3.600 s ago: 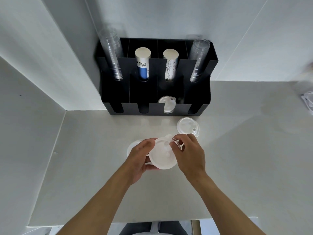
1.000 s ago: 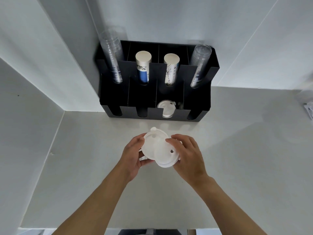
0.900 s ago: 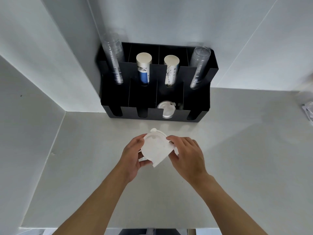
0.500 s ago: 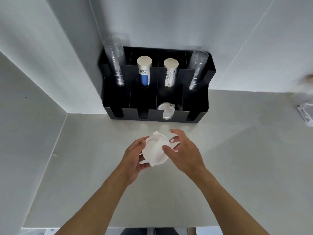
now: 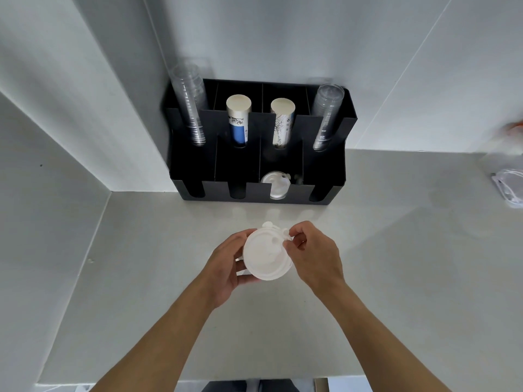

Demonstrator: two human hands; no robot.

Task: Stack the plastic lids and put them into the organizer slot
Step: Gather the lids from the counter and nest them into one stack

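Probably a café or office drinks corner: a black organizer [image 5: 325,176] is sitting on a pale counter [image 5: 396,250] at the far wall, holding clear cups [image 5: 189,106], paper cups [image 5: 238,120] and lids [image 5: 275,185].

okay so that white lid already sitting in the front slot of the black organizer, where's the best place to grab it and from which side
Probably by its front edge, coming from the counter side. The lid lies flat in the organizer's third front compartment from the left, and its rim shows through the cutout in the front wall. Dividers hem it in on both sides, so a side pinch looks blocked.
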